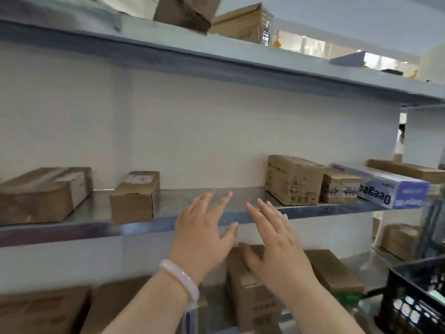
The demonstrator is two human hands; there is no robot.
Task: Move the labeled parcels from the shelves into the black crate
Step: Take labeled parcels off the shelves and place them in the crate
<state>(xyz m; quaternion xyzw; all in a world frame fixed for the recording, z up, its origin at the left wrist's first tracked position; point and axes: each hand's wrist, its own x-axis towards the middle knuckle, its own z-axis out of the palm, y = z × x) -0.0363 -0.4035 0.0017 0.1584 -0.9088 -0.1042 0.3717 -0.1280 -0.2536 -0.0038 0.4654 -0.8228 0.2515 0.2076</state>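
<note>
While both of the person's bare hands are raised before the middle shelf (72,231), neither holds anything. The left grip (202,237) is released, its fingers straight and spread, with the fingertips over the shelf's front edge. The right grip (277,247), just beside it, is released too, its fingers fanned toward the right. Whether either one touches the metal cannot be told. A pale bangle (179,278) circles the left wrist.

On the middle shelf, left of the hands, lie a wide flat carton (43,194) and a small labeled parcel (134,196). To the right a printed brown box (293,179) stands against the back wall, with a smaller brown box (339,186) touching it and a blue-and-white box (395,189) jutting past the edge.

On the lower shelf a brown parcel (250,300) sits directly under the right grip's thumb, and another carton (332,268) lies to its right. The black crate (416,292) shows at the lower right corner, well apart from the hands. The picture is blurred, so the labels cannot be read.
</note>
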